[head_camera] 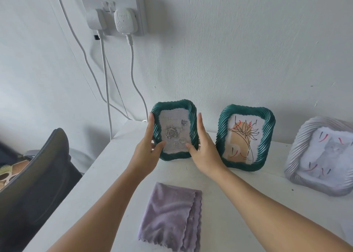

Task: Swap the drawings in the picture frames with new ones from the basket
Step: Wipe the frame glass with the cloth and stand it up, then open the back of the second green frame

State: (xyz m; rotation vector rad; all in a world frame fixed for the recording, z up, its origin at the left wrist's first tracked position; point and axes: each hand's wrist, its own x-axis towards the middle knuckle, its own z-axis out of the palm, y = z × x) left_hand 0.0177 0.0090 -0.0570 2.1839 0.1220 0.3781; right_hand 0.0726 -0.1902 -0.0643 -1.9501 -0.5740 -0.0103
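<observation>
Nearest the camera, folded lilac microfibre cloth (pixel 172 216) lying flat on white tabletop (pixel 238 223). Beyond it, at the far edge against the wall, dark green twisted-rope picture frame with grey rose drawing (pixel 174 130), upright and gripped on both sides: left hand (pixel 148 147) with fingers extended up the left border and thumb pressed on the lower glass; right hand (pixel 203 150) likewise, fingers straight along the right border, thumb on the lower right corner of the glass. Just right of it, second green rope frame with orange-and-black line drawing (pixel 245 137), then pale grey rope frame with red-marked drawing (pixel 322 158), both leaning back. Basket not in view. Advisable for this step: lift straight up and toward the body, clear of the neighbouring frame; keep thumbs light on the glass; lay face down on the cloth before opening the back.
</observation>
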